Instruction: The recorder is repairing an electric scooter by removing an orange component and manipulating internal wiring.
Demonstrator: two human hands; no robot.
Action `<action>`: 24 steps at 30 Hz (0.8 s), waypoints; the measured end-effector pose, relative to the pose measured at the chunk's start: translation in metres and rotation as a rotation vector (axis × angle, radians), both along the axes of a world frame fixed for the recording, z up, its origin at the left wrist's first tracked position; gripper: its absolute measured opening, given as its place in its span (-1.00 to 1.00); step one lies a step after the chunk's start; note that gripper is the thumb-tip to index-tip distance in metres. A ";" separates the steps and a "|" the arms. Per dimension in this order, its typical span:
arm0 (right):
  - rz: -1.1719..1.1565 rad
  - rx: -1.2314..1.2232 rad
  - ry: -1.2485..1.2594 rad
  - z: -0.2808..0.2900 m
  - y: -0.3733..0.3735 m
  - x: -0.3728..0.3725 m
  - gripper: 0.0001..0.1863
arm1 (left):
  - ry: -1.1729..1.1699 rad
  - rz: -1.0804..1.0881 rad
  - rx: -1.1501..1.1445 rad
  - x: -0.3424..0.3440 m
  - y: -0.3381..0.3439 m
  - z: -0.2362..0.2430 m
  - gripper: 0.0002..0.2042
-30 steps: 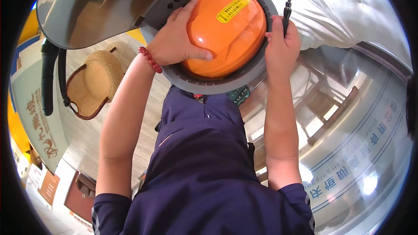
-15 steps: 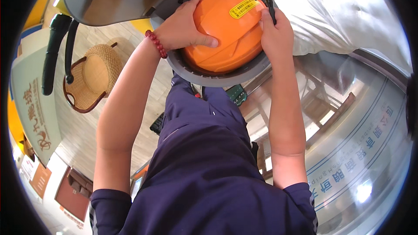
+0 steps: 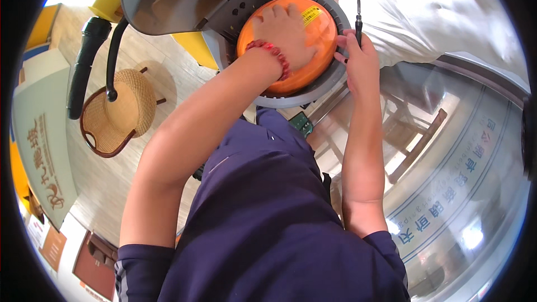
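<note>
A round orange dome [image 3: 325,33] with a yellow label sits inside a grey round housing [image 3: 291,99]. My left hand [image 3: 284,36], with a red bead bracelet at its wrist, lies on top of the dome with its fingers spread. At the housing's right rim, my right hand [image 3: 362,64] grips a slim black screwdriver [image 3: 358,27], its thin metal tip pointing away from me. A large grey hinged cover [image 3: 179,0] stands swung out to the left of the housing.
A wicker chair [image 3: 126,103] stands on the wooden floor at left, near a black tubular handle [image 3: 88,67]. To the right are a person in white clothing [image 3: 414,17] and a glass surface [image 3: 464,173] with printed writing. A small green case [image 3: 302,124] lies below the housing.
My left hand has slid from the dome's left edge onto its top. The right hand has shifted off the dome to beside the rim. The dome looks turned, and the whole view has shifted.
</note>
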State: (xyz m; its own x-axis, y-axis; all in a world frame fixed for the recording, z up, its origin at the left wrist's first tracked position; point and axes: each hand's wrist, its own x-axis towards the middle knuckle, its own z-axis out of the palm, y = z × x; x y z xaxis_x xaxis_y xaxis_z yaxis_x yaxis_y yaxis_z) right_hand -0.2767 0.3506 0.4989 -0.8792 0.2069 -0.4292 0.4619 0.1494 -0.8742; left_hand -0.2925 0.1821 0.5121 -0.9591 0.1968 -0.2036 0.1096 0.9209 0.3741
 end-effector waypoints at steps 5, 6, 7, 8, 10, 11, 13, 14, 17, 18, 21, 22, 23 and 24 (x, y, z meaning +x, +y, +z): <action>-0.169 -0.187 0.035 0.013 0.004 0.020 -0.72 | -0.120 -0.082 -0.123 -0.021 0.004 0.018 -0.33; -0.184 -0.192 0.042 0.014 0.007 0.024 -0.72 | -0.057 -0.049 -0.096 -0.023 0.002 0.025 -0.35; -0.207 -0.203 0.042 0.014 0.010 0.028 -0.72 | 0.006 -0.016 -0.068 -0.025 0.000 0.030 -0.36; -0.229 -0.215 0.042 0.015 0.011 0.031 -0.72 | 0.187 -0.021 -0.049 -0.027 -0.002 0.031 -0.38; -0.257 -0.228 0.062 0.016 0.016 0.036 -0.73 | 0.130 -0.123 0.056 -0.038 -0.009 0.060 -0.44; -0.260 -0.237 0.084 0.018 0.017 0.037 -0.73 | 0.072 -0.198 0.162 -0.046 -0.011 0.082 -0.49; -0.282 -0.272 0.098 0.020 0.022 0.039 -0.74 | 0.138 -0.182 0.133 -0.048 -0.009 0.125 -0.48; -0.305 -0.295 0.122 0.022 0.026 0.040 -0.74 | 0.208 -0.157 0.116 -0.046 -0.006 0.142 -0.47; -0.366 -0.327 0.174 0.029 0.038 0.049 -0.74 | 0.250 0.020 0.310 -0.047 -0.011 0.158 -0.46; -0.371 -0.335 0.177 0.035 0.038 0.049 -0.74 | 0.320 -0.038 0.429 -0.041 -0.015 0.177 -0.46; -0.401 -0.349 0.181 0.040 0.050 0.057 -0.75 | 0.155 -0.129 0.768 -0.014 -0.029 0.215 -0.58; -0.421 -0.348 0.192 0.040 0.058 0.063 -0.76 | 0.448 -0.054 0.600 -0.006 -0.030 0.206 -0.61; -0.445 -0.340 0.201 0.038 0.065 0.067 -0.76 | 0.304 -0.258 0.881 -0.010 -0.037 0.213 -0.63; -0.454 -0.338 0.202 0.036 0.071 0.072 -0.76 | 0.299 -0.265 0.884 -0.011 -0.034 0.211 -0.63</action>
State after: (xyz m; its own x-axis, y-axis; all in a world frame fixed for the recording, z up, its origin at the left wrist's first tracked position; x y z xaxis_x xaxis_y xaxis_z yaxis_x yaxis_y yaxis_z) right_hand -0.2049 0.4212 0.5352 -0.8056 0.4623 -0.3705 0.2344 -0.3255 -0.9160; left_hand -0.3034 0.1484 0.7231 -0.8495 0.3791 0.3668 0.4763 0.2522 0.8423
